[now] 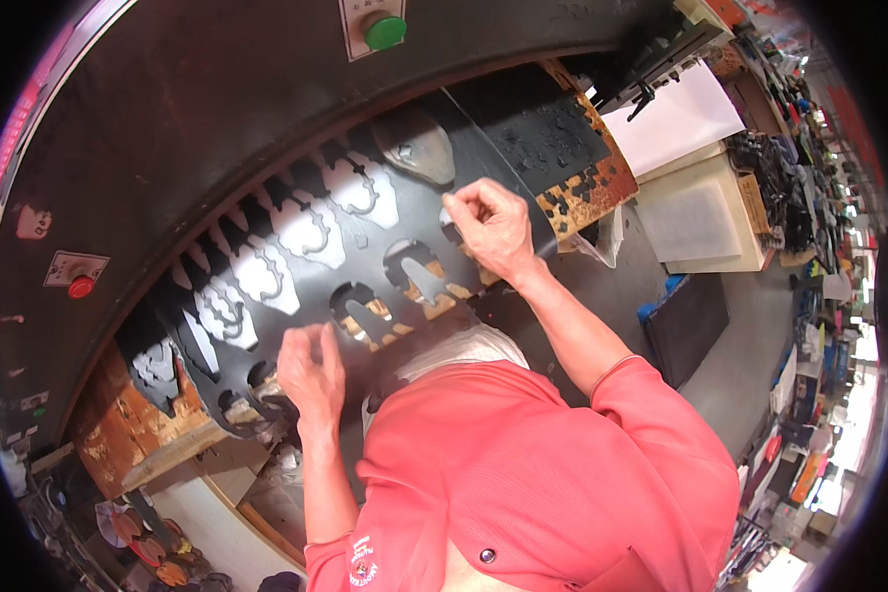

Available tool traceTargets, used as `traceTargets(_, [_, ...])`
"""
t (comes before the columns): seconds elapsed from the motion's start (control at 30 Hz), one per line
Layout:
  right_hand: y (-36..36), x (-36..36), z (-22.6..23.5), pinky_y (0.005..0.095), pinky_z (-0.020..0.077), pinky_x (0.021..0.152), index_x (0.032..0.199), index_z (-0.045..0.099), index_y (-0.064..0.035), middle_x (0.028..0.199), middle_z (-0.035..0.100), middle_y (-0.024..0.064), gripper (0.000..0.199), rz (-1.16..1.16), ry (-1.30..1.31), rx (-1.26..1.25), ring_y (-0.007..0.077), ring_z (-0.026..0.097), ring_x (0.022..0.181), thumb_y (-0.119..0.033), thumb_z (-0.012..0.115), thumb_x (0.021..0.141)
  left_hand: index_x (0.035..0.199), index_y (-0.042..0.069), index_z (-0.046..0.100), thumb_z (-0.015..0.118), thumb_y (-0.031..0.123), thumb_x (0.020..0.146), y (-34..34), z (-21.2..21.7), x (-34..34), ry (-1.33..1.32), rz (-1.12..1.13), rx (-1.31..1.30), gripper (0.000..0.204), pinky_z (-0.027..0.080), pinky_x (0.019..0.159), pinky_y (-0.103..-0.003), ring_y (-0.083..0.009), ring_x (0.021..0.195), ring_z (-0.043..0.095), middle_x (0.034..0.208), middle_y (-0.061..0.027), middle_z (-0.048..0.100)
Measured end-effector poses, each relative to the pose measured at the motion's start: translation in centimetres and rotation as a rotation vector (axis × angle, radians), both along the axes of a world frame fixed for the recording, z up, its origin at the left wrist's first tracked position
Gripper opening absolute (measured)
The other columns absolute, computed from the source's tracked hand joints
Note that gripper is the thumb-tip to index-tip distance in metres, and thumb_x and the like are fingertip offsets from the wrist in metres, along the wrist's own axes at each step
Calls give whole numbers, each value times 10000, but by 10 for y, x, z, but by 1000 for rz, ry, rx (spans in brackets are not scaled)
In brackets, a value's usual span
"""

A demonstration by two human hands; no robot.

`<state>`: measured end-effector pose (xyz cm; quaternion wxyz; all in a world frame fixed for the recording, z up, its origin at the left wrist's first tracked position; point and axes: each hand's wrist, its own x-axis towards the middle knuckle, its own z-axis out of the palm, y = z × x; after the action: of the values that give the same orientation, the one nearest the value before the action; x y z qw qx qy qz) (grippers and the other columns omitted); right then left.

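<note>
A black sheet (316,281) lies across the work surface under a large dark machine. Along its far side runs a row of pale tapered shapes (306,229); whether they are holes or pieces I cannot tell. Arch-shaped cut-outs (426,281) line its near edge. My right hand (495,232) is over the sheet's right part, thumb and fingers pinched together; what they hold, if anything, is hidden. A metal cutting die (419,148) lies just beyond it. Close to the near left edge, my left hand (311,373) is bent at the fingers and blurred by motion.
The machine's dark beam (217,109) spans the far side, with a green button (385,33) and a red button (82,287). Black scraps lie on the worn board (587,202) at right. Beyond stand a cream box (701,222) and a dark panel (689,326). Piled goods fill the far right.
</note>
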<state>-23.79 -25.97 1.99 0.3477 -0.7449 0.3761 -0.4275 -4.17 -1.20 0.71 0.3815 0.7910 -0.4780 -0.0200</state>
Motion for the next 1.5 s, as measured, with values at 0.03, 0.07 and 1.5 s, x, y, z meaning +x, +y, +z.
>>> traceTargets(0.03, [-12, 2, 6, 255, 456, 583, 955, 735, 1, 826, 654, 39, 169, -8, 82, -148, 98, 552, 652, -126, 830, 895, 903, 20, 682, 738, 48, 953, 0, 5, 1, 65, -3, 28, 80, 507, 685, -445, -350, 728, 635, 830, -132, 648])
traceTargets(0.07, [-26, 10, 10, 296, 505, 675, 1052, 727, 15, 945, 677, 84, 272, 4, 106, -218, 160, 608, 761, -168, 840, 886, 901, 16, 673, 740, 42, 950, -2, 11, 1, 103, -19, 42, 86, 502, 672, -443, -347, 720, 628, 822, -130, 645])
traceTargets(1.5, [-115, 49, 6, 278, 524, 979, 1502, 547, 76, 1329, 668, 129, 690, 218, -557, 717, 155, 657, 1133, -108, 807, 890, 1331, 30, 725, 670, 152, 1053, -257, 11, -22, 999, -515, -141, 308, 573, 837, -294, -130, 986, 699, 1308, -135, 741])
